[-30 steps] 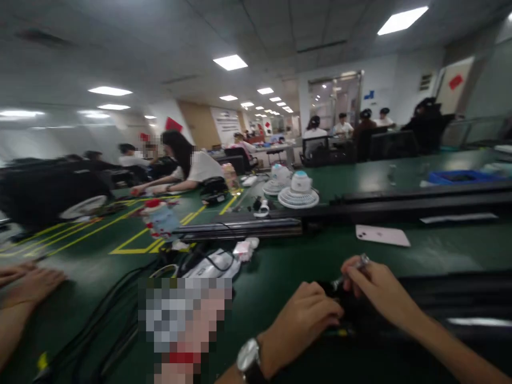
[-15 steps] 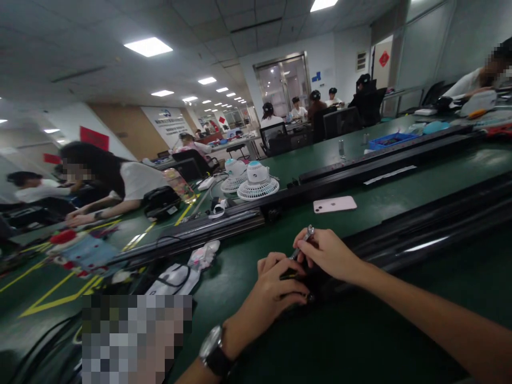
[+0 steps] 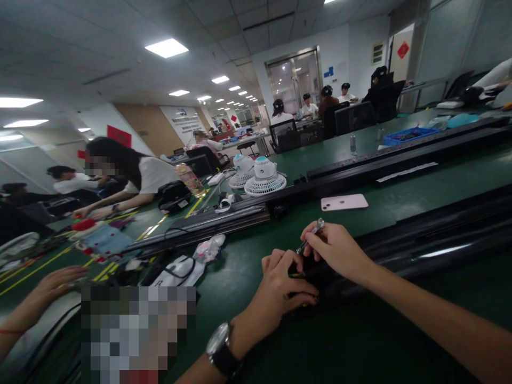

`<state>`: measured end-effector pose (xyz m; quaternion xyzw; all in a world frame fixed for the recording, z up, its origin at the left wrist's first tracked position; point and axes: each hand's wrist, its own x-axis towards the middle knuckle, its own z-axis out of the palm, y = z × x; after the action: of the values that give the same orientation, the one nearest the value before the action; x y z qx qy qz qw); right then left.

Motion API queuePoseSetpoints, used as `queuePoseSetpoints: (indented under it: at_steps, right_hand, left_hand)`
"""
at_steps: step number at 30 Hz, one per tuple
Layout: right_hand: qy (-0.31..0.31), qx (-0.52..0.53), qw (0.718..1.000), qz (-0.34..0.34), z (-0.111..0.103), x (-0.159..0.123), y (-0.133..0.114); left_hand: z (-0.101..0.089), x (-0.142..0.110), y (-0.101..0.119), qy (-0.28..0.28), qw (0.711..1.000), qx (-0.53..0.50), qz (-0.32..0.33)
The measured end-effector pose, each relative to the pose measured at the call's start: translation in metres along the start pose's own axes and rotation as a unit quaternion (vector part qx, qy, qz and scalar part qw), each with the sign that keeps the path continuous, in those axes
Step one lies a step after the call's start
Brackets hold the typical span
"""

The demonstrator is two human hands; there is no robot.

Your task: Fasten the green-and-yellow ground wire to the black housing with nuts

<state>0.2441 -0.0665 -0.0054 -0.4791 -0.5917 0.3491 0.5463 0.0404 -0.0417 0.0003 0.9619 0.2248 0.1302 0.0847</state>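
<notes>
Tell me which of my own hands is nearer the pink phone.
Right. Your right hand, holding a slim metal tool, is just below the pink phone in the view, not touching it; your left hand is farther off, lower and to the left.

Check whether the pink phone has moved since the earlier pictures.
No: the pink phone keeps its place beside the long black rail; only the view shifted.

Right hand point(image 3: 334, 248) grips a slim silver hand tool point(image 3: 303, 246), tilted, its lower end by the left hand point(image 3: 276, 288). Left, wristwatch point(image 3: 218, 339) on its wrist, is at the near end of a long black rail point(image 3: 436, 256); exact contact hidden. Pink iPhone point(image 3: 344, 202) lies just beyond on the green table point(image 3: 240, 266). Two white fans point(image 3: 265, 180) sit farther back, a blue tray point(image 3: 394, 141) to their right.
</notes>
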Motion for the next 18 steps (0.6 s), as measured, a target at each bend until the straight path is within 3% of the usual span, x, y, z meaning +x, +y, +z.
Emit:
queuePoseSetpoints:
  at_steps: [8, 18]
  right_hand:
    - [0.015, -0.009, 1.0, 0.011, 0.0008, 0.0, -0.0003]
    - [0.022, -0.01, 0.999, 0.021, 0.0021, -0.0002, 0.0022]
  left_hand:
    - [0.0071, 0.0007, -0.0071, 0.003, 0.999, -0.011, 0.031]
    - [0.0017, -0.0003, -0.0073, -0.021, 0.999, -0.019, 0.036]
